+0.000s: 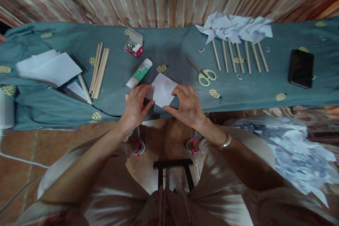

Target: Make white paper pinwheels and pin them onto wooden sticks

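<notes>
A small white paper square (162,90), turned with one corner pointing away from me, is at the near edge of the cloth-covered table. My left hand (137,106) pinches its left corner between thumb and fingers. On the opposite side, my right hand (188,106) has its thumb and fingers closed around the right corner. Just beyond my left hand lies a green and white glue stick (140,73). Scissors with light green handles (203,75) rest to the right of the paper.
White paper pinwheels (235,28) on sticks lie at the back right, near a black phone (301,68). Leftward are wooden sticks (100,72), paper sheets (50,67) and an open red box (134,47) of small metal pieces. Paper scraps (296,152) fill a bag at lower right.
</notes>
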A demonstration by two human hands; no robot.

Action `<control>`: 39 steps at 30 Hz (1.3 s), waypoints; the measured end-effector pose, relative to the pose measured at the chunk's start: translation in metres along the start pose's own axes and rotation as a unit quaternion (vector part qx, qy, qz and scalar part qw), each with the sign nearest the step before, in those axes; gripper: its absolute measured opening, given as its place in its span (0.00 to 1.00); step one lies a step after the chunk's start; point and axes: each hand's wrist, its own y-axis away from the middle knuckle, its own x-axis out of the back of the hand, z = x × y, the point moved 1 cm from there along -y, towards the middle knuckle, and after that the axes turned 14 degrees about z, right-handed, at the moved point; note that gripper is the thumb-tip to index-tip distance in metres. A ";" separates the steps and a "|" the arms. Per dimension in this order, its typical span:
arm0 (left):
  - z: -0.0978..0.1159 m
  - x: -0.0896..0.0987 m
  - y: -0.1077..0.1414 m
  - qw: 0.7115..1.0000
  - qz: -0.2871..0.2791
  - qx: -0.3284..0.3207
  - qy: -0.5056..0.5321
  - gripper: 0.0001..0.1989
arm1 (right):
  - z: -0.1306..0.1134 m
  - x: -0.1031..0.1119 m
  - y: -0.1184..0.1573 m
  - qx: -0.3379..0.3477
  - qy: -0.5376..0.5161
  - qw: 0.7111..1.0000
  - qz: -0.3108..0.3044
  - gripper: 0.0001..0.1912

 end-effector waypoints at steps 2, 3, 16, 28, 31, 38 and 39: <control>0.000 0.001 -0.001 1.000 0.003 0.004 0.002 0.22 | 0.000 0.000 0.000 -0.001 -0.001 1.000 -0.002 0.24; 0.000 0.001 -0.001 1.000 0.004 0.005 0.002 0.22 | 0.001 0.000 0.000 -0.002 -0.002 1.000 -0.003 0.24; -0.007 0.005 -0.002 0.998 0.053 -0.023 -0.004 0.21 | 0.000 0.000 0.000 -0.012 -0.004 1.000 -0.007 0.22; 0.007 0.004 0.012 0.979 -0.030 -0.202 -0.027 0.17 | -0.002 0.004 -0.003 -0.002 0.008 1.000 -0.019 0.16; 0.012 0.008 0.016 0.974 -0.044 -0.217 -0.050 0.18 | 0.000 0.006 -0.008 -0.021 -0.001 0.999 -0.027 0.11; 0.016 0.012 0.028 0.971 -0.077 -0.218 -0.053 0.21 | 0.009 0.008 -0.017 -0.045 -0.027 0.998 -0.040 0.03; 0.016 0.012 0.028 0.971 -0.077 -0.218 -0.053 0.22 | 0.010 0.008 -0.018 -0.046 -0.028 0.998 -0.042 0.02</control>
